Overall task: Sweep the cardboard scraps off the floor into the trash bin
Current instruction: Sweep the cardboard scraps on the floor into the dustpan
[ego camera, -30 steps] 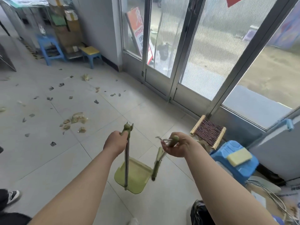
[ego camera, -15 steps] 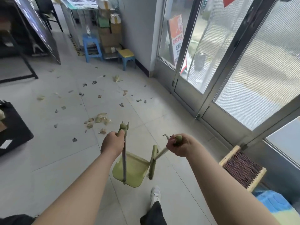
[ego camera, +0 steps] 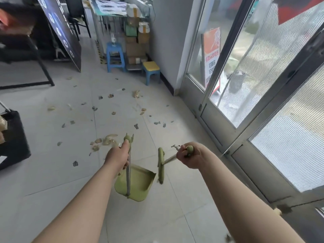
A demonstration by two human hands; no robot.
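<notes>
The pale tiled floor (ego camera: 52,181) fills most of the view. Metal-framed glass doors (ego camera: 263,85) run along its right side. A dark board (ego camera: 61,32) leans at the upper left, and a black container (ego camera: 15,137) sits at the left edge; whether it is the trash bin cannot be told. At the back wall cardboard boxes (ego camera: 136,46) are stacked behind a blue stool (ego camera: 115,57), with a lower yellow-topped stool (ego camera: 151,71) just beside them.

Near the middle, a green dustpan (ego camera: 138,183) hangs tilted from its long upright handle; whether it touches the floor cannot be told. Just to its right is a small green broom (ego camera: 161,165), head down, close to the pan's open edge but apart from it.

The left hand (ego camera: 116,156) is wrapped around the dustpan handle near its top. The right hand (ego camera: 189,155) is closed around the end of the broom handle, which slants down and left to the head.

The cardboard scraps (ego camera: 107,140) lie on the floor beyond the hands. One cluster sits just past the left hand, and smaller bits are scattered well apart toward the stools and the doors. None is in the pan.
</notes>
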